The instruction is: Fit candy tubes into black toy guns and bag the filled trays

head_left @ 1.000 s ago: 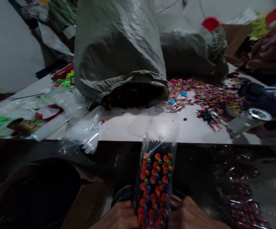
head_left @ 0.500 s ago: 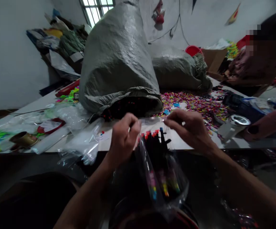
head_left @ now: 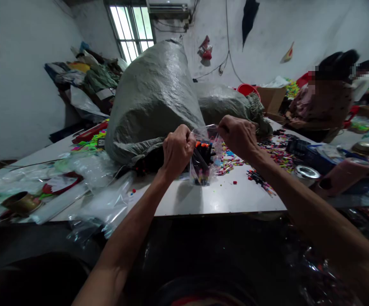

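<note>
White table point(head_left: 222, 199) carries a grey sack point(head_left: 152, 102) and scattered colourful pieces point(head_left: 276, 155). Above it, the left hand point(head_left: 177, 149) and right hand point(head_left: 238, 136) each pinch closed one top corner of a clear bag point(head_left: 203, 163) of small parts. It looks light, soft and slippery, so holding its top edge seems safest.

A: How is the room lit?

B: Daylight is let in through the window point(head_left: 132, 26) at the back wall; the panes are blown out to white. The white table point(head_left: 222, 199) is brightly lit, and a soft shadow is cast on it under the clear bag point(head_left: 203, 159).

A: And the lower part?

B: It is left very dark; detail below the table edge is lost. Sheen is seen on the grey sack point(head_left: 154, 100).

A: Sharpness?

B: Straight lines are bent at the edges, and the right side is smeared.
</note>
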`<state>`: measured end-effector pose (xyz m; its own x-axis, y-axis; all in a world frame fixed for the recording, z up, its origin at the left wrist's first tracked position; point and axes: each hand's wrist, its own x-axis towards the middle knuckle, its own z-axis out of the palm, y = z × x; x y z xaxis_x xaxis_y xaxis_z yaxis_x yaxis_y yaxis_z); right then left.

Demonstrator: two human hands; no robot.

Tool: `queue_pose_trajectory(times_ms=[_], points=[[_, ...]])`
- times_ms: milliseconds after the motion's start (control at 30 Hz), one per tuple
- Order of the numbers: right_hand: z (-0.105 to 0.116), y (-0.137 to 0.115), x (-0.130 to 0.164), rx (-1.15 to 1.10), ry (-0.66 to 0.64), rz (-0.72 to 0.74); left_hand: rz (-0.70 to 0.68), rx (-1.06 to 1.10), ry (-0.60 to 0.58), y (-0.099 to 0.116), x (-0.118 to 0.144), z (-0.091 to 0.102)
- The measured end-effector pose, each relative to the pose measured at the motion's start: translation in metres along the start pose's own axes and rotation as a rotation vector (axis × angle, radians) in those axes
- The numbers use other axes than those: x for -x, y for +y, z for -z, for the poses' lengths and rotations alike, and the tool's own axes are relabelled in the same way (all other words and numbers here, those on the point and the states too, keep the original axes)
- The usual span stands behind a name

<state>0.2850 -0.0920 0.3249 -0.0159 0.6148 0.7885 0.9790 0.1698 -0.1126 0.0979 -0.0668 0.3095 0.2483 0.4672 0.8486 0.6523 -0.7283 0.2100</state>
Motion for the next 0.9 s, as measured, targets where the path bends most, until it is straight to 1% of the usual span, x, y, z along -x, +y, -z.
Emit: queue_pose_trajectory(times_ms=[67, 133, 233, 267, 333, 400, 433, 500, 567, 600, 667, 700, 733, 767, 833, 867, 900], points=[[-0.014, 0.006, 0.006, 0.046, -0.076, -0.006, 0.013, -0.061, -0.060, -0.005, 0.010, -0.010], [-0.026, 0.012, 0.017, 0.043, -0.141, -0.009, 0.014, -0.075, -0.146, -0.008, 0.024, -0.015], [-0.035, 0.017, 0.045, -0.014, -0.152, -0.008, -0.033, 0.021, -0.272, -0.001, 0.056, -0.015], [-0.035, 0.017, 0.056, -0.048, -0.142, -0.014, -0.043, 0.055, -0.279, 0.004, 0.067, -0.014], [-0.033, 0.014, 0.080, -0.135, -0.149, -0.040, -0.019, 0.053, -0.235, 0.017, 0.090, -0.018], [-0.029, 0.009, 0.101, -0.228, -0.192, -0.064, 0.026, -0.023, -0.214, 0.029, 0.112, -0.031], [-0.027, 0.006, 0.111, -0.266, -0.221, -0.067, 0.041, -0.056, -0.245, 0.033, 0.122, -0.040], [-0.020, 0.003, 0.130, -0.323, -0.245, -0.078, 0.051, -0.067, -0.356, 0.038, 0.143, -0.058], [-0.012, 0.006, 0.150, -0.371, -0.190, -0.154, 0.066, -0.052, -0.416, 0.038, 0.161, -0.071], [-0.007, 0.009, 0.162, -0.395, -0.140, -0.239, 0.074, -0.047, -0.417, 0.037, 0.168, -0.073], [-0.002, 0.012, 0.187, -0.444, -0.049, -0.475, 0.076, -0.025, -0.386, 0.036, 0.179, -0.069], [-0.002, 0.012, 0.200, -0.478, -0.050, -0.588, 0.065, -0.003, -0.366, 0.036, 0.181, -0.065], [-0.005, 0.010, 0.213, -0.527, -0.091, -0.674, 0.048, 0.023, -0.345, 0.038, 0.182, -0.060], [-0.010, 0.006, 0.224, -0.591, -0.156, -0.726, 0.028, 0.049, -0.320, 0.040, 0.182, -0.056], [-0.027, -0.006, 0.241, -0.735, -0.275, -0.729, -0.012, 0.083, -0.268, 0.047, 0.176, -0.050], [-0.037, -0.011, 0.245, -0.787, -0.283, -0.713, -0.033, 0.086, -0.246, 0.051, 0.171, -0.049], [-0.048, -0.017, 0.247, -0.813, -0.255, -0.697, -0.050, 0.082, -0.234, 0.056, 0.167, -0.050]])
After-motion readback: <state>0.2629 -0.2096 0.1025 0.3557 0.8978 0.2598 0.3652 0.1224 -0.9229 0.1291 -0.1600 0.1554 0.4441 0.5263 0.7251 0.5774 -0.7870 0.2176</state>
